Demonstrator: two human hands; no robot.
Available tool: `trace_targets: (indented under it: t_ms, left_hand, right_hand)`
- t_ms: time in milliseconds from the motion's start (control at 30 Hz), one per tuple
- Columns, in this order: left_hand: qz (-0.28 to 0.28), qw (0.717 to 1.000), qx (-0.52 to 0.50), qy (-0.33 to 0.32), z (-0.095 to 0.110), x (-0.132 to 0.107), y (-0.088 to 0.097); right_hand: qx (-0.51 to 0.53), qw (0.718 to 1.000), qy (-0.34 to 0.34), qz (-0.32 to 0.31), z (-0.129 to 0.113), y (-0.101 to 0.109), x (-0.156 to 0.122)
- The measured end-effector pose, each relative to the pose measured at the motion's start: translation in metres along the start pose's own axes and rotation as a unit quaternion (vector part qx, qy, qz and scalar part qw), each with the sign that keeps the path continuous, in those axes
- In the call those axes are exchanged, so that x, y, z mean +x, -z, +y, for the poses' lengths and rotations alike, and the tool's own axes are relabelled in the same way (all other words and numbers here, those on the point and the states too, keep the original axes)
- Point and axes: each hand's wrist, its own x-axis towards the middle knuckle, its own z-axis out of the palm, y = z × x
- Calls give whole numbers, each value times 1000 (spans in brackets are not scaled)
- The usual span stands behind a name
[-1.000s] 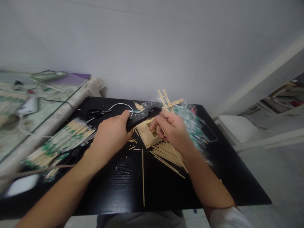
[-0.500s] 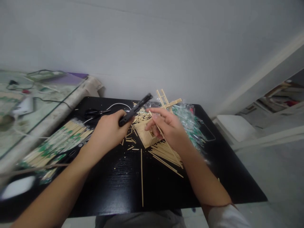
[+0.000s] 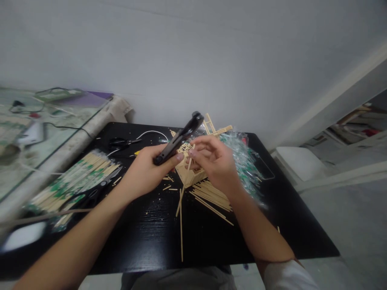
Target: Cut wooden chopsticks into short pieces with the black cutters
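Observation:
My left hand [image 3: 148, 169] is closed round a long black tool [image 3: 177, 141] with a rounded far end; its exact kind is unclear. Between the fingertips of my right hand [image 3: 216, 161] is a thin wooden stick [image 3: 185, 183], slanting down towards me. Under both hands sits a pale wooden piece with sloping sides [image 3: 193, 177], partly hidden by the fingers. Just in front of it, a single loose stick [image 3: 181, 233] lies on the black table [image 3: 145, 241]. A fan of loose sticks [image 3: 213, 195] lies beneath my right wrist.
Wrapped chopsticks [image 3: 75, 181] and black-handled scissors [image 3: 93, 193] lie on the left, with another pair of scissors [image 3: 121, 143] farther back. Crumpled clear and green wrappers [image 3: 242, 161] heap up at the right. A crossed stick frame [image 3: 219, 129] stands behind my right hand.
The stick in my right hand has swung round, its lower end now pointing towards me and leftwards. The black tool has turned in my left hand, its far end now higher and further right.

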Motion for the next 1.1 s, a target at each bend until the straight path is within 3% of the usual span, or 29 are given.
trace_targets:
  t_ms: [200,400,567,767,833,900,1000,1100]
  left_hand:
    - [-15,999,5,-29,5,-3,-4]
    - [-17,998,43,-40,4,-4,12]
    - [-10,997,73,-37,2,-2,25]
    - [-30,999,38,-11,4,0,26]
    - [-28,999,17,-12,4,0,22]
    - [-4,1000,8,-12,4,0,16]
    - [45,999,13,-17,0,0,10]
    - [59,997,38,-25,-3,1,8]
  right_hand:
    - [-23,992,73,105,-6,5,0]
    - [-58,969,135,200,-11,25,-5]
    - [-43,971,112,206,3,50,-27]
    - [-28,958,30,283,41,68,-71]
    - [-39,959,-3,282,52,66,-84]
    - [-67,968,-52,237,62,62,-96]
    - [-174,973,-115,100,77,55,-108]
    - [-322,940,-114,-4,91,52,-117]
